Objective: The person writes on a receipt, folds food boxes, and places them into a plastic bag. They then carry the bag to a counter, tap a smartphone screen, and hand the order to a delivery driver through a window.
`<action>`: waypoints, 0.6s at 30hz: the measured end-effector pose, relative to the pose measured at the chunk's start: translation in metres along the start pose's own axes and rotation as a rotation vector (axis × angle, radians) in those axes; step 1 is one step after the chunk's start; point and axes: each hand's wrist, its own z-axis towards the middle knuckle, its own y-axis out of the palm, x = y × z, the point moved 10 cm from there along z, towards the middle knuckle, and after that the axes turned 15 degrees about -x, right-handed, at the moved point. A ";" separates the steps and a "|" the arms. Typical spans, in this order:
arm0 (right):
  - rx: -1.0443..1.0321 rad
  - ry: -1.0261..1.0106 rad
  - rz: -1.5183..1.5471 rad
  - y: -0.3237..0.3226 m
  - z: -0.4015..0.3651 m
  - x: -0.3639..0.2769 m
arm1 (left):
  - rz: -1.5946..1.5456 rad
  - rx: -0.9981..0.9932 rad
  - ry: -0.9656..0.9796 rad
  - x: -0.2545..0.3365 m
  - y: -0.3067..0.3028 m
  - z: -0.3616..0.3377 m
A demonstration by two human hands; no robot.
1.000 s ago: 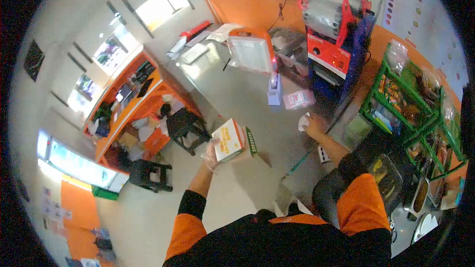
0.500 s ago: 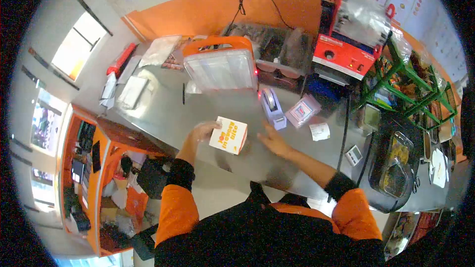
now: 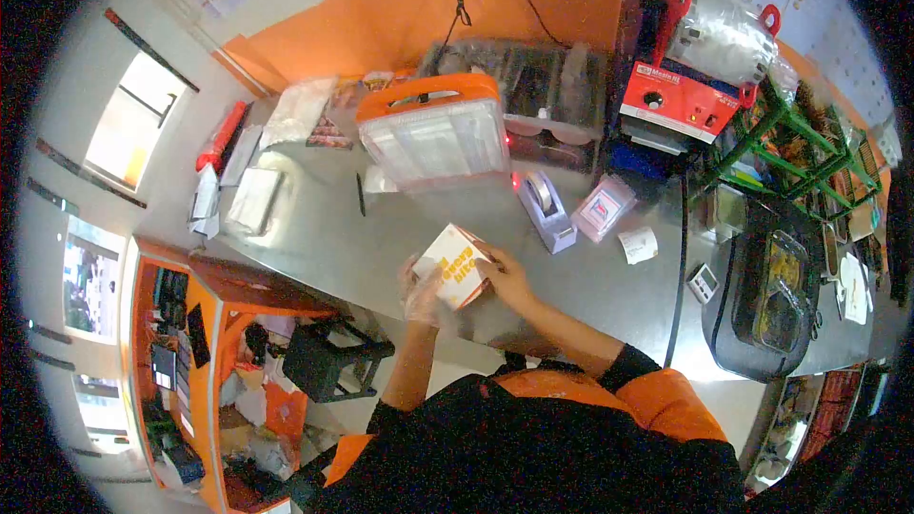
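Note:
Between my two hands, above the steel counter's front edge, is a small white food box [image 3: 451, 263] with yellow and orange lettering on its lid. My left hand [image 3: 421, 293], in a clear plastic glove, grips the box's left side and near corner. On the right side, my right hand [image 3: 506, 278] has its fingers closed against the box; it looks bare. A lilac tape dispenser [image 3: 549, 216] stands on the counter just beyond my right hand. Beside it lie a pink-and-white packet [image 3: 605, 207] and a slip of paper [image 3: 638, 246].
An orange-handled clear case [image 3: 433, 145] stands at the back of the steel counter [image 3: 324, 219]. Further right are a red sealing machine [image 3: 674, 103], a green rack [image 3: 790, 157], a white timer [image 3: 704, 283] and a black tray [image 3: 738, 324]. A black stool [image 3: 333, 357] stands lower left.
My right hand has come left from the open counter and closed on the box. The box has turned, and my left hand has shifted to its near-left corner. My view has moved slightly.

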 end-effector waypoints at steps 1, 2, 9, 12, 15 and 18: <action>-0.006 0.065 0.008 0.002 -0.004 -0.008 | -0.229 0.022 0.049 0.011 0.006 -0.007; -0.014 0.128 0.014 0.003 -0.007 -0.017 | -0.273 -0.015 -0.018 0.007 0.012 -0.009; 0.097 0.275 -0.284 -0.059 -0.015 -0.048 | -0.558 -0.267 -0.273 0.031 0.060 -0.019; 0.429 0.124 -0.841 -0.150 -0.020 -0.070 | -0.677 -0.309 -0.272 0.064 0.076 -0.021; 0.170 0.402 -0.763 -0.183 0.002 -0.013 | 0.034 -0.401 0.221 0.124 0.076 -0.026; 0.153 0.532 -0.228 -0.179 -0.004 0.012 | 0.252 -0.400 0.319 0.132 0.071 -0.021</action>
